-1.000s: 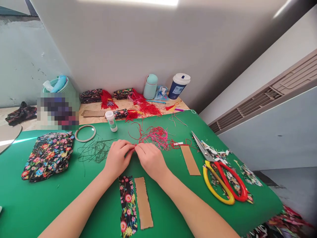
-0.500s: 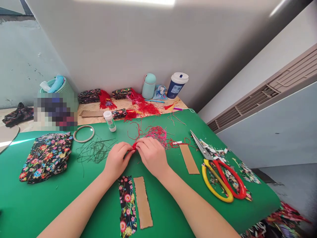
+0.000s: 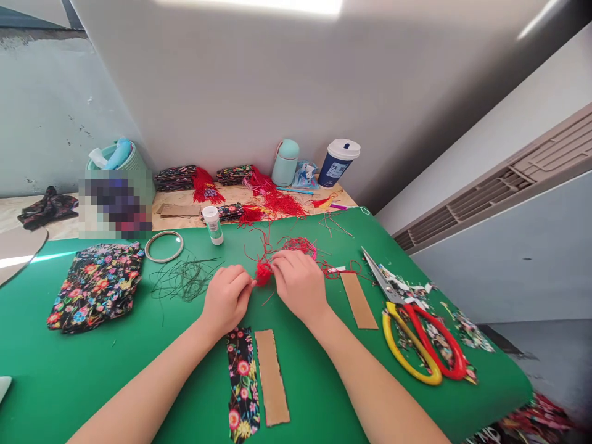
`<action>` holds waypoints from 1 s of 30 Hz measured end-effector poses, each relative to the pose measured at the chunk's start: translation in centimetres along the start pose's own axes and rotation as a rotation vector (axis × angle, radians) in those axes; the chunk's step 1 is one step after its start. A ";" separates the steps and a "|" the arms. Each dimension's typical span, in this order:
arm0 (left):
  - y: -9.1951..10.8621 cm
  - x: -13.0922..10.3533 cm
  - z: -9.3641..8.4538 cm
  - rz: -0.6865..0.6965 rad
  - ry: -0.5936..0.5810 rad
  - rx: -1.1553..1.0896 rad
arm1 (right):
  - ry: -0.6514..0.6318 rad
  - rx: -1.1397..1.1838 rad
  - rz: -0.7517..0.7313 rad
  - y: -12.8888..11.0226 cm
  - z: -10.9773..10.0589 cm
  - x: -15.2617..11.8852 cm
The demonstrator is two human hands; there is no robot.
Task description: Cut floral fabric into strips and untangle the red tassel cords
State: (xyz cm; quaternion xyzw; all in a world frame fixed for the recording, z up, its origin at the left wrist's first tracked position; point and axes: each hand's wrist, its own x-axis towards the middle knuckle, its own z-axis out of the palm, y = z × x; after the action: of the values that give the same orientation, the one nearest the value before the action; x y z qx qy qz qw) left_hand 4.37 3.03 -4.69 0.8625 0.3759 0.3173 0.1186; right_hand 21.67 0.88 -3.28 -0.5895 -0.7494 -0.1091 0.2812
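Note:
A small tangle of red thread (image 3: 263,273) sits between my two hands above the green mat. My left hand (image 3: 227,295) is closed, thumb and forefinger pinching at the left side of the tangle. On its right side, the closed fingers of my right hand (image 3: 300,282) grip strands of it; the fingertips are partly hidden. Just beyond my right hand lies a loose pile of red and pink cords (image 3: 300,245). Nearer me lie a floral fabric strip (image 3: 243,385) and a fabric-edged cardboard strip (image 3: 272,377).
Big scissors (image 3: 411,327) lie open among fabric scraps on the right, by a cardboard piece (image 3: 359,301). Leftward are green wires (image 3: 185,280), a hoop (image 3: 147,251) and folded floral cloth (image 3: 97,287). Behind stand a glue stick (image 3: 213,226), flask (image 3: 285,161) and paper cup (image 3: 339,163).
My hands have moved a little apart, the right one shifting rightward. More of the red thread shows between them, now looser and fluffier. The whole view has shifted slightly.

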 end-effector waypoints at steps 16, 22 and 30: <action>0.2 -0.2 -0.1 -0.007 0.019 -0.181 | 0.044 -0.076 0.301 3.1 -0.3 0.3; 0.0 -0.3 -0.1 -0.231 0.077 -0.492 | 0.055 -0.005 0.449 5.3 -0.6 0.4; 0.0 -0.1 0.6 -0.333 0.099 -0.680 | -0.193 0.552 0.257 1.3 -0.2 0.6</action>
State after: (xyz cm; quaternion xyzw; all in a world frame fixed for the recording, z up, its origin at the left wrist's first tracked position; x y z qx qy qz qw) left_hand 4.71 3.00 -5.21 0.6846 0.3893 0.4416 0.4298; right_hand 22.93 1.61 -3.00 -0.5883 -0.6934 0.1910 0.3696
